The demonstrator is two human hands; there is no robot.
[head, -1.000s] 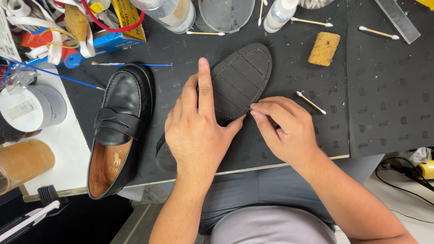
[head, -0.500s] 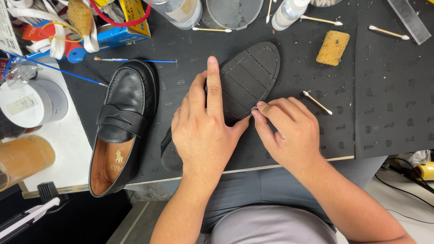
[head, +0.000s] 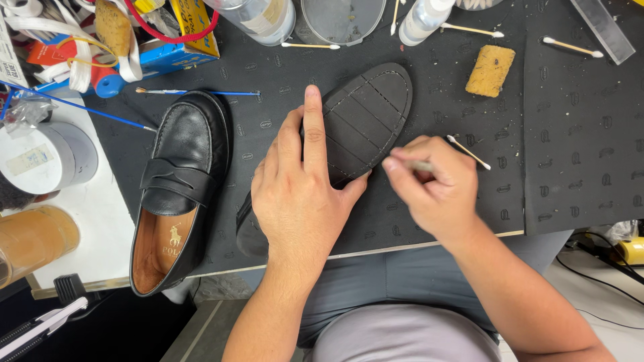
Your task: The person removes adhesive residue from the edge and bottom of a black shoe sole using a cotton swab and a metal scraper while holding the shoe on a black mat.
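A black shoe lies upside down on the dark mat [head: 570, 134], its ridged black sole [head: 372, 110] facing up. My left hand [head: 302, 194] presses flat on the shoe's heel half, with the index finger stretched along the sole's left edge. My right hand [head: 436, 191] pinches a thin cotton swab [head: 421, 165] between thumb and fingers, just to the right of the sole's waist. The swab's tip is hidden by my fingers. A matching black loafer [head: 181, 174] stands upright to the left, its tan lining showing.
A loose swab [head: 469, 153] lies by my right hand, and others [head: 569, 45] lie farther back. A yellow sponge [head: 491, 70], a clear bottle [head: 422, 20], a round lid [head: 342, 20] and a blue brush [head: 194, 92] line the back. A white tape roll [head: 40, 157] sits left.
My right hand has drawn a little to the right, off the sole's edge, and now shows the swab pinched in its fingers. My left hand stays pressed on the shoe.
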